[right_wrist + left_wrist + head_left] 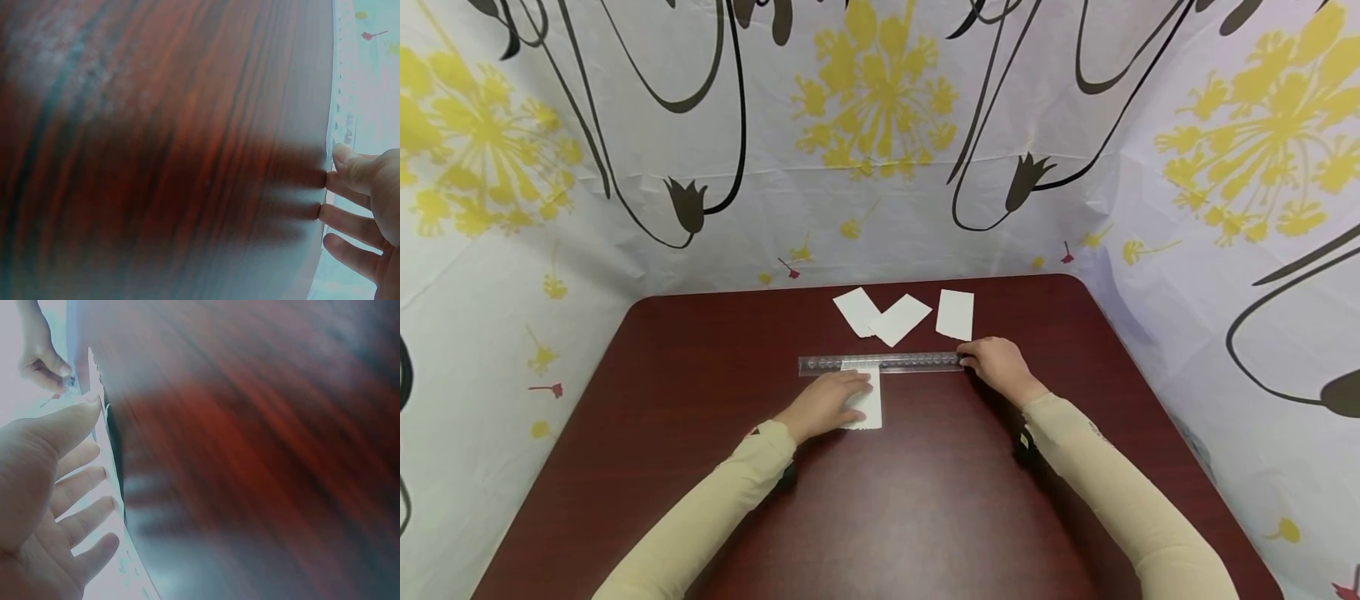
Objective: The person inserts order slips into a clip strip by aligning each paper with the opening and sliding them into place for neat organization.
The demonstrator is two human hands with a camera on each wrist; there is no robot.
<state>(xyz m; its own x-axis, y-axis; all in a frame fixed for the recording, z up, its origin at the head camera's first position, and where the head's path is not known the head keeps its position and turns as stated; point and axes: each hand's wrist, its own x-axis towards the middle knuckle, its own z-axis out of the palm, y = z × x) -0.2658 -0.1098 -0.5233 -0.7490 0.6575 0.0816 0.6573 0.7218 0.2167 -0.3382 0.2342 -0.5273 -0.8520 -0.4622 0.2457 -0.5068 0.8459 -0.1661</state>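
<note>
A clear plastic ruler [917, 362] lies crosswise on the table, overlapping the far end of a small white paper piece [871, 408]. My left hand [827, 402] rests on that paper with its fingers extended. The left wrist view shows the left hand [44, 494] with fingers spread along the paper, whose near edge [95, 370] looks ragged. At the ruler's right end, my right hand [1000, 367] pinches it between thumb and fingers. From the right wrist, the ruler [339, 94] runs away from the right hand [369, 200], whose other fingertips touch the tabletop.
Beyond the ruler lie three white paper pieces: a left one [854, 310], a middle one [901, 320] overlapping it, and a separate right one [955, 314]. The dark reddish table [715, 350] meets a patterned cloth backdrop [887, 225] at its far edge and sides.
</note>
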